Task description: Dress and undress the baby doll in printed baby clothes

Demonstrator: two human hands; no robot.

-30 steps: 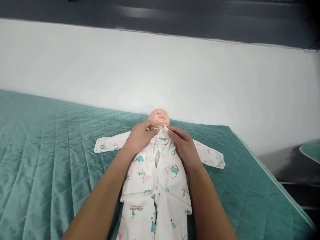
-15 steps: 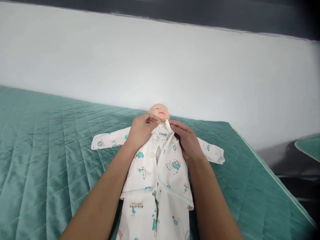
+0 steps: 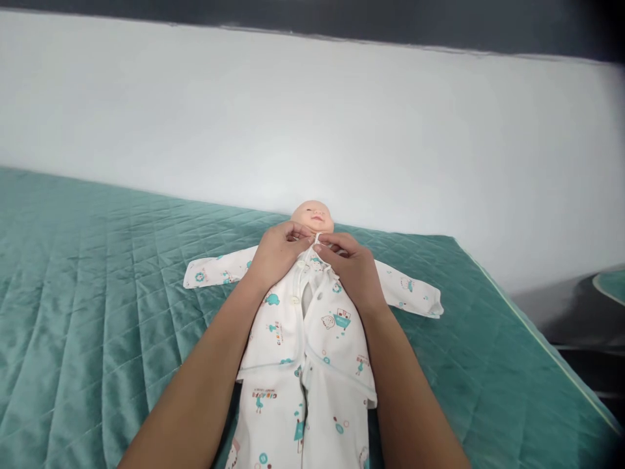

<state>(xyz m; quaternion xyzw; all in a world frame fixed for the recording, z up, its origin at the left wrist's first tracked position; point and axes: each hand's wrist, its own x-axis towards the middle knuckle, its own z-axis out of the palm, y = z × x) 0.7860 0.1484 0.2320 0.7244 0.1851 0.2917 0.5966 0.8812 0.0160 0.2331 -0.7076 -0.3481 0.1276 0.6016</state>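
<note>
Fingers (image 3: pixel 306 246) of left hand (image 3: pixel 277 257) and right hand (image 3: pixel 355 267) pinched on white jacket (image 3: pixel 339 348) at collar, just under doll's (image 3: pixel 312 212) chin. Front gapes lower down. Doll's face-up on green quilted cover (image 3: pixel 122 273), head by white wall (image 3: pixel 312 117). Trousers (image 3: pixel 336 404) read "GIRAFFE"; smaller line beneath unreadable. Similar sideways lettering on jacket.

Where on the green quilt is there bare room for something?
Bare quilt lies left of the left forearm and right of the right forearm, below the right sleeve. Crowded: the white collar, between left hand and right hand.
</note>
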